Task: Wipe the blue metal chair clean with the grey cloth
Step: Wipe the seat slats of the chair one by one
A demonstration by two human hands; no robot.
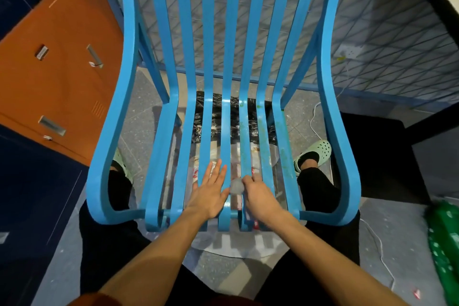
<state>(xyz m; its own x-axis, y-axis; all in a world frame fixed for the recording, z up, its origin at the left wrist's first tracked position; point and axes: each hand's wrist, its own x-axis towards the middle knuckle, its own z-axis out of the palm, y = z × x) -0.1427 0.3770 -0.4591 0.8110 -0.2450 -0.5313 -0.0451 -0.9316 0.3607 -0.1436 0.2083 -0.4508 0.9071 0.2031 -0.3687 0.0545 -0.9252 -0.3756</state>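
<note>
The blue metal chair (183, 62) fills the middle of the view, its slatted seat and back facing me. Green-yellow specks dirty the right seat slats (263, 119). My left hand (211, 191) lies flat with straight fingers on the front of the seat slats. Right beside it, my right hand (258, 196) grips a small bunched grey cloth (236, 186) against a middle slat near the seat's front edge. Only a small wad of the cloth shows between the two hands.
An orange metal cabinet (57, 62) stands close on the left. A black plastic bag (236, 117) and wrappers lie on the floor under the seat. My feet in green clogs (315, 154) flank the chair. A white cable (315, 119) and a green object (444, 243) lie right.
</note>
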